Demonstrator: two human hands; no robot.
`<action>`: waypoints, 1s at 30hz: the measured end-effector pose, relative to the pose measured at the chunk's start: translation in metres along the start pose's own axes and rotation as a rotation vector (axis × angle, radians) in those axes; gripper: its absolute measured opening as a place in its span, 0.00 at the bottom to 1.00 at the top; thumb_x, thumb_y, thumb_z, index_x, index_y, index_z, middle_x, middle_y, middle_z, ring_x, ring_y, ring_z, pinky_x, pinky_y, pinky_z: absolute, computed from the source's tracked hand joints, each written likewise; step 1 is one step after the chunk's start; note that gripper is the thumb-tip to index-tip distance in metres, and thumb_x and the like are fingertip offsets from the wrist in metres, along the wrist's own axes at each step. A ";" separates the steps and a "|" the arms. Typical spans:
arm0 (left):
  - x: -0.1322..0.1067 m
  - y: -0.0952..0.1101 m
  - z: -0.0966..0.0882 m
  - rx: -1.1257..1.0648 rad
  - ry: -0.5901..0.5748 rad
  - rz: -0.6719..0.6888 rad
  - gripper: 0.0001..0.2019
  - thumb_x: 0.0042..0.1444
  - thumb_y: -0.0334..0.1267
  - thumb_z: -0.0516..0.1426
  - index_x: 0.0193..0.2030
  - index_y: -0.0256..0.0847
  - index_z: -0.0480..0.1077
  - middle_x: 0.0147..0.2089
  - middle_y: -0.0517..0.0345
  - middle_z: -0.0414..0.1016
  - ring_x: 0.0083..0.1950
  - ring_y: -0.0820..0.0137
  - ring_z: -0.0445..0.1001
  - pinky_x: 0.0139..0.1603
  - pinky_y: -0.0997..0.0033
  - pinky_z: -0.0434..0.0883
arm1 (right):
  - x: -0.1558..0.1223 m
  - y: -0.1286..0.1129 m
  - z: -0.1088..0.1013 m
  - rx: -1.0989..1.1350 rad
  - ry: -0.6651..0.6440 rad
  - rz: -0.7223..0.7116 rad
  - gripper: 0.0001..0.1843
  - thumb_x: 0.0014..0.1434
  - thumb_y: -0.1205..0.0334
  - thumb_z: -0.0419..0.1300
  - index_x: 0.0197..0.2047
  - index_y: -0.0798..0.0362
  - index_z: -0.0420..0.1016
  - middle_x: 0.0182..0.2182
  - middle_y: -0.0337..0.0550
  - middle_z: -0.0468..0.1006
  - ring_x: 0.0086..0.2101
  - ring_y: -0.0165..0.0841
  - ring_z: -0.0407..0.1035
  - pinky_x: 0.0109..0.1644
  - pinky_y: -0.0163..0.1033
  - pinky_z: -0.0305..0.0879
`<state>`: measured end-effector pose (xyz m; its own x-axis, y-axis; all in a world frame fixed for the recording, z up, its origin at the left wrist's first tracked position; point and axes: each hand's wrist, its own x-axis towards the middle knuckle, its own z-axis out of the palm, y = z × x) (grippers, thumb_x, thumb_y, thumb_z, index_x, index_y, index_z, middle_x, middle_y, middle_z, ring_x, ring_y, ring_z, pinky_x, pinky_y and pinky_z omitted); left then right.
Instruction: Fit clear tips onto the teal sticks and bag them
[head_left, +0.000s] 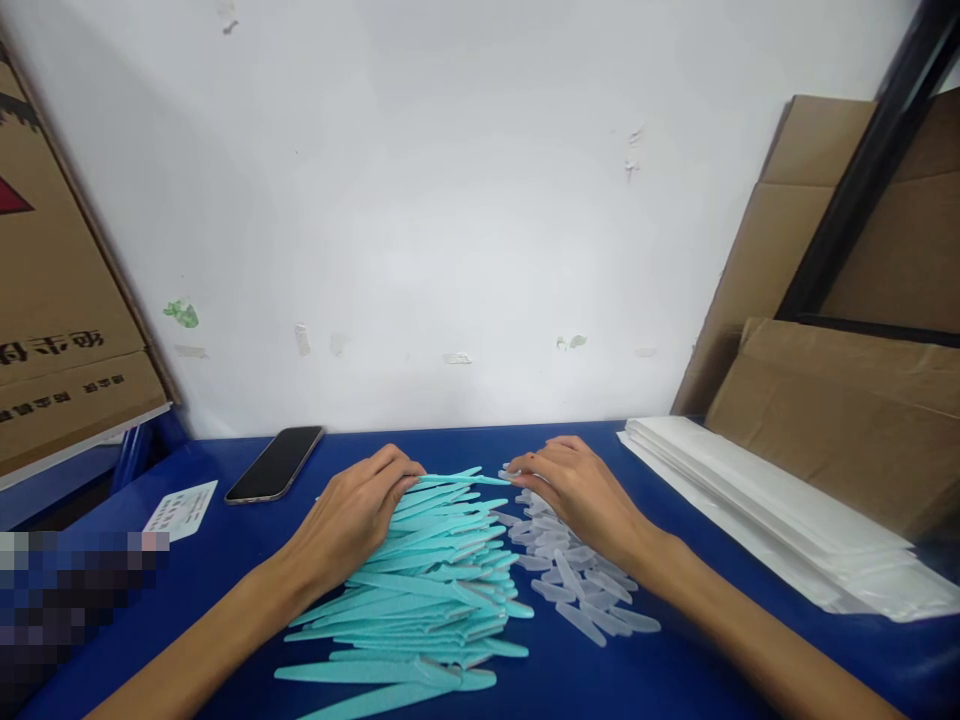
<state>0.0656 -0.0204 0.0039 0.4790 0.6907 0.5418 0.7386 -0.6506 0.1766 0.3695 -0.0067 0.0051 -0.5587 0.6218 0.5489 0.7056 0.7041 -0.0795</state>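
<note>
My left hand (367, 505) pinches the handle end of a turquoise eyebrow razor (457, 478) at the far edge of a heap. The razor points right, toward my right hand (566, 485), whose thumb and fingers close on a small translucent blade cap (509, 470) by the razor's tip. Whether the tip is inside the cap, I cannot tell. Below my hands spreads a thick pile of turquoise eyebrow razors (427, 595), mostly lying sideways. Many loose translucent caps (570, 575) lie to the right of that pile, partly under my right hand.
On the blue table (247, 560), a black phone (275, 464) and a printed card (180, 510) lie at the left. White flat sheets or bags (780, 520) are stacked at the right. Cardboard (840, 410) leans behind them; a carton (67, 270) stands far left. A white wall (465, 220) closes the back.
</note>
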 end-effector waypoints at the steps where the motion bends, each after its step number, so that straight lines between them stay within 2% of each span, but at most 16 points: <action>1: 0.000 0.001 0.000 -0.006 0.006 -0.008 0.15 0.73 0.36 0.44 0.49 0.41 0.72 0.46 0.53 0.75 0.42 0.68 0.76 0.43 0.70 0.71 | 0.000 0.000 -0.001 0.002 0.005 0.003 0.17 0.75 0.55 0.48 0.49 0.49 0.77 0.39 0.44 0.85 0.37 0.36 0.77 0.53 0.48 0.63; 5: 0.001 0.001 -0.002 -0.007 0.037 -0.011 0.15 0.73 0.37 0.45 0.48 0.40 0.72 0.45 0.53 0.75 0.43 0.67 0.76 0.43 0.70 0.71 | 0.001 0.000 -0.005 0.014 0.054 0.024 0.15 0.75 0.56 0.50 0.48 0.48 0.78 0.41 0.43 0.85 0.38 0.37 0.78 0.51 0.47 0.64; 13: 0.000 -0.002 -0.002 -0.090 0.031 -0.055 0.14 0.73 0.38 0.45 0.49 0.41 0.72 0.45 0.55 0.74 0.43 0.68 0.75 0.44 0.70 0.70 | 0.001 -0.001 -0.003 0.023 0.043 0.000 0.14 0.74 0.57 0.51 0.48 0.49 0.78 0.41 0.41 0.85 0.38 0.35 0.77 0.51 0.45 0.63; 18: -0.002 0.001 -0.002 -0.123 0.026 -0.056 0.14 0.73 0.38 0.45 0.49 0.42 0.71 0.45 0.55 0.74 0.39 0.69 0.75 0.38 0.72 0.69 | 0.000 -0.002 -0.003 0.010 0.097 -0.006 0.12 0.74 0.58 0.53 0.47 0.49 0.78 0.38 0.40 0.85 0.35 0.35 0.77 0.47 0.44 0.63; 24: -0.002 0.001 -0.001 -0.158 0.019 -0.054 0.14 0.73 0.38 0.46 0.48 0.42 0.72 0.43 0.55 0.75 0.37 0.70 0.75 0.36 0.73 0.70 | 0.001 -0.004 -0.002 0.043 0.112 -0.094 0.09 0.72 0.61 0.56 0.48 0.51 0.78 0.38 0.41 0.85 0.36 0.33 0.77 0.49 0.44 0.63; 30: -0.005 0.006 0.002 -0.226 -0.007 -0.050 0.13 0.72 0.37 0.49 0.53 0.42 0.73 0.38 0.60 0.79 0.31 0.74 0.74 0.32 0.77 0.69 | -0.001 -0.009 0.001 0.140 0.168 -0.177 0.09 0.72 0.62 0.57 0.48 0.53 0.78 0.39 0.44 0.85 0.38 0.34 0.76 0.47 0.44 0.66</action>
<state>0.0685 -0.0271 0.0002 0.4489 0.7253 0.5219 0.6363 -0.6695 0.3831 0.3629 -0.0131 0.0043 -0.5800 0.4273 0.6936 0.5298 0.8446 -0.0773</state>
